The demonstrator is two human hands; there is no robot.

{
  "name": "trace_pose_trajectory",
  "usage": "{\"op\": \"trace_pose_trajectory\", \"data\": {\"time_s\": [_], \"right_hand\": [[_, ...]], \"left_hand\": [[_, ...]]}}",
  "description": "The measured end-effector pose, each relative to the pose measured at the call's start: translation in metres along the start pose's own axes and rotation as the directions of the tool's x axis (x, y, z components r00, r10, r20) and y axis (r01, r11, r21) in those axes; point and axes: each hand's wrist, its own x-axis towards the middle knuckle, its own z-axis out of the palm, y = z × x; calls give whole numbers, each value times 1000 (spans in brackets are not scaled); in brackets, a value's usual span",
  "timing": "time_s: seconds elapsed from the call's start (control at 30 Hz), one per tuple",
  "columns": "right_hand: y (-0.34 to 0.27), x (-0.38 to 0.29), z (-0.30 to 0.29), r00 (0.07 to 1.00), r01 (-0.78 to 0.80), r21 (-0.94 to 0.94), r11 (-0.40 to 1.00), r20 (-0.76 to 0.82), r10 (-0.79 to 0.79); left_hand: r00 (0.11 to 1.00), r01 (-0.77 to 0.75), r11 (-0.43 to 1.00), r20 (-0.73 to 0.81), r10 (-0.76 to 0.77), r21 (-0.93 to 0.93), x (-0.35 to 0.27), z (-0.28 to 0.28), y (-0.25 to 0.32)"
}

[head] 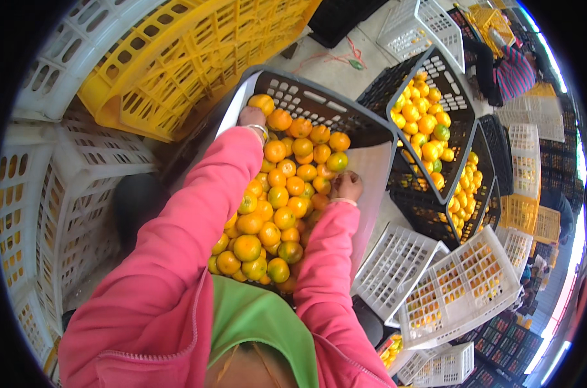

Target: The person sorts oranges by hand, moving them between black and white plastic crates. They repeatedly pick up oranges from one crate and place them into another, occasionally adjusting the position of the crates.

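Note:
A black plastic crate (317, 92) full of orange and partly green mandarins (283, 218) stands in front of me, white sheet liner (369, 194) showing along its sides. My left hand (252, 118), with a bangle at the wrist, reaches to the crate's far left corner. It lies right against a mandarin (261, 104); its fingers are hidden, so a grip cannot be made out. At the right side, my right hand (347, 185) has its fingers curled beside the fruit, close to the liner. Whether anything is between those fingers is unclear.
Black crates of mandarins (426, 121) stand to the right, with white crates (460, 291) of fruit nearer me. A yellow crate (201, 58) and stacked white crates (80, 179) crowd the left. Pink string (339, 57) lies on the floor. Another person (514, 72) works at the far right.

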Motion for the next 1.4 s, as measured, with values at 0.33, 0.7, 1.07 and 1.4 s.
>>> {"op": "trace_pose_trajectory", "data": {"time_s": [0.33, 0.7, 1.07, 1.4], "right_hand": [[-69, -136, -62, 878, 408, -656, 635, 473, -76], [-213, 113, -124, 875, 426, -377, 822, -58, -480], [-168, 266, -38, 870, 420, -878, 232, 317, -377], [-235, 96, -27, 905, 348, 144, 926, 207, -372]], "left_hand": [[987, -150, 983, 48, 155, -109, -27, -43, -12], [832, 409, -184, 448, -328, -894, -41, -39, -11], [821, 475, -192, 511, -257, -859, -62, -82, -6], [824, 461, -74, 457, -335, -884, -59, -73, 4]]}}
